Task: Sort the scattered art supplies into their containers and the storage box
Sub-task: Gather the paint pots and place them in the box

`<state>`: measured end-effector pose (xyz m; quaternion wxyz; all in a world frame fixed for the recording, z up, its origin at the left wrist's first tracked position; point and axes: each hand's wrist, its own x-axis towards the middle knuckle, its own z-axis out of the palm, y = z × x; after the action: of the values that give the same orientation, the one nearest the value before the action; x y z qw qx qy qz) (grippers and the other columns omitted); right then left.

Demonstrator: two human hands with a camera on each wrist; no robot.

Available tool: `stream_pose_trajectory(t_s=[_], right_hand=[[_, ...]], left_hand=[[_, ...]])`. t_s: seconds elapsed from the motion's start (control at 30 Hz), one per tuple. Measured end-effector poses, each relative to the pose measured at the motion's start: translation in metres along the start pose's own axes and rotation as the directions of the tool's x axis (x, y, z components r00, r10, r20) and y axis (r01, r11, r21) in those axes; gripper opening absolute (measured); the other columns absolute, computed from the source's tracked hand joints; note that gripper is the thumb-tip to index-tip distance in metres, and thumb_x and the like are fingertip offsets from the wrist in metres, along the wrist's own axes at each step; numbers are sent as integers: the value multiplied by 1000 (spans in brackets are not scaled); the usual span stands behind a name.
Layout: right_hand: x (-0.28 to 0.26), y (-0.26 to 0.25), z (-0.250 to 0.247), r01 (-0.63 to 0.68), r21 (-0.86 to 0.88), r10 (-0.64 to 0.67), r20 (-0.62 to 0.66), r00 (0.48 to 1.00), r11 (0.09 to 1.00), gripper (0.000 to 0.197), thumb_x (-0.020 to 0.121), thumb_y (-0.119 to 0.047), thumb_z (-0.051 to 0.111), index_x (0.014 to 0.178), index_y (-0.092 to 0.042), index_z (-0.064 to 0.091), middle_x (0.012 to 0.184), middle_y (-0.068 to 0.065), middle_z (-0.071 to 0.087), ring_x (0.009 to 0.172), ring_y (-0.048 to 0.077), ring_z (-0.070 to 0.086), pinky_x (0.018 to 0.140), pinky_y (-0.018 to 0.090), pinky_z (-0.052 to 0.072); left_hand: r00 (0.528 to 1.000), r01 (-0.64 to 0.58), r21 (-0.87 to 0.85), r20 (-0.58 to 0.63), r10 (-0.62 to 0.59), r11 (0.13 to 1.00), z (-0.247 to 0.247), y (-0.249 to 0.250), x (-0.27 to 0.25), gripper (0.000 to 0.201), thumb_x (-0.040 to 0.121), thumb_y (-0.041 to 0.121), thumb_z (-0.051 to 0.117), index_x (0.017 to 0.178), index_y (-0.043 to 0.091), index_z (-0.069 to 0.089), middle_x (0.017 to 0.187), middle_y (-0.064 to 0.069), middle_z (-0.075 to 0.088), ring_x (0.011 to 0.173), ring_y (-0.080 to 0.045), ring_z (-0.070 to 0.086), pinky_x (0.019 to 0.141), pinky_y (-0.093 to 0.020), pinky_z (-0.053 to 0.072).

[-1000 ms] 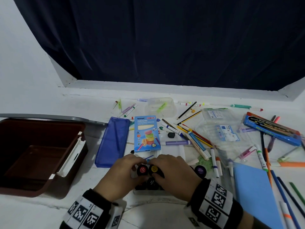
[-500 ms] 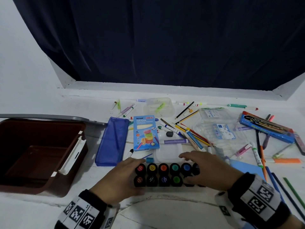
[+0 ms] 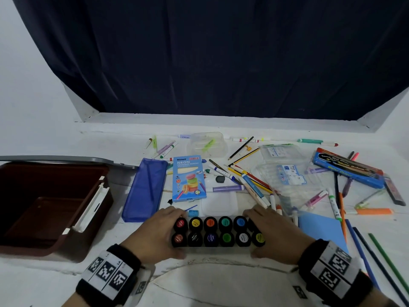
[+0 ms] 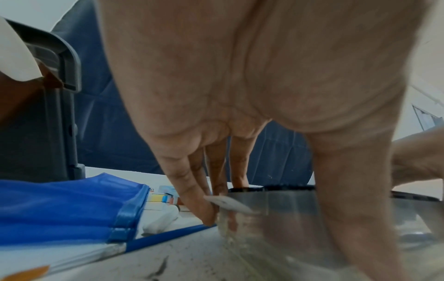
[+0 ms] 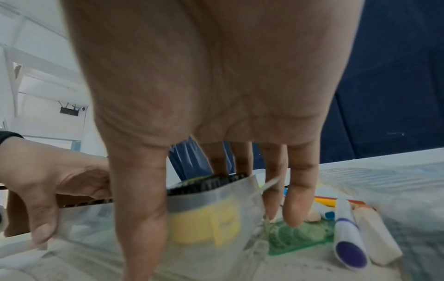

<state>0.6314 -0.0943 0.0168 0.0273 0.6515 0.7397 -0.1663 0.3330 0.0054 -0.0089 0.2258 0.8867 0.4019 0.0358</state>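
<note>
A clear tray of paint pots with black caps in two rows lies on the white table at the front centre. My left hand grips its left end, fingers on the far side and thumb on the near side. In the same way, my right hand grips its right end. The left wrist view shows the clear tray wall between fingers and thumb. A yellow pot shows through the tray in the right wrist view. The brown storage box stands open at the left.
A blue pouch and a neon pencil box lie just behind the tray. Clear plastic cases, a blue pencil box, a light blue notebook and several loose pens and pencils cover the right side.
Both hands were together over the pots. My right hand has moved out to the tray's right end and my left to its left end, uncovering the full rows of pots.
</note>
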Motion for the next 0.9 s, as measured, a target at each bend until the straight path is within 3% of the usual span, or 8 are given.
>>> stream_pose_trajectory(t_s=[0.17, 0.3, 0.4, 0.5, 0.63, 0.77, 0.9], right_hand=[[-4, -4, 4, -22, 27, 23, -24, 999, 999, 83, 74, -56, 71, 140, -29, 26, 129, -6, 42, 116, 18, 49, 93, 35, 46], [-6, -7, 4, -43, 36, 45, -62, 997, 998, 84, 76, -61, 69, 141, -29, 26, 132, -6, 42, 121, 20, 47, 97, 37, 41], [-13, -5, 3, -40, 94, 54, -143, 988, 995, 88, 74, -65, 68, 143, -33, 25, 138, -9, 39, 128, 18, 40, 107, 44, 36], [-26, -4, -6, 2, 197, 42, -219, 975, 980, 88, 70, -66, 71, 141, -36, 29, 137, -12, 40, 126, 16, 40, 107, 43, 37], [-45, -3, -10, 45, 144, -19, -180, 984, 989, 90, 61, -74, 69, 137, -35, 38, 125, -13, 40, 117, 12, 41, 103, 40, 39], [-62, -7, 2, 54, 71, -48, -90, 995, 996, 92, 58, -78, 64, 135, -35, 41, 113, -16, 36, 111, 10, 38, 101, 38, 37], [-68, -12, 17, 53, 38, -51, -40, 998, 998, 92, 59, -75, 64, 137, -34, 41, 118, -13, 42, 110, 12, 40, 100, 40, 38]], left_hand=[[1000, 2, -40, -28, -3, 999, -2, 4, -3, 80, 61, 44, 90, 122, 42, 39, 125, 25, 38, 118, 1, 44, 100, -21, 44], [999, 3, -45, -44, -5, 999, -6, 8, -4, 79, 61, 42, 91, 123, 40, 41, 126, 22, 40, 120, -4, 46, 102, -27, 45], [990, -9, -40, -144, 3, 999, -13, 10, -11, 83, 57, 53, 89, 126, 41, 44, 124, 22, 43, 119, -4, 48, 100, -32, 48], [974, -44, -46, -226, 32, 998, -28, 18, -25, 89, 55, 59, 88, 132, 38, 48, 126, 23, 45, 119, 2, 49, 100, -28, 48], [979, -73, -41, -194, 64, 997, -32, 31, -49, 87, 54, 62, 84, 131, 40, 49, 125, 26, 47, 118, 2, 51, 99, -26, 47], [990, -25, -22, -140, 21, 999, -4, 37, -76, 87, 56, 57, 87, 131, 44, 46, 127, 32, 43, 119, 7, 48, 101, -22, 43], [991, 35, -44, -127, -41, 998, 22, 34, -90, 85, 58, 63, 83, 130, 49, 42, 125, 32, 42, 118, 4, 48, 100, -28, 45]])
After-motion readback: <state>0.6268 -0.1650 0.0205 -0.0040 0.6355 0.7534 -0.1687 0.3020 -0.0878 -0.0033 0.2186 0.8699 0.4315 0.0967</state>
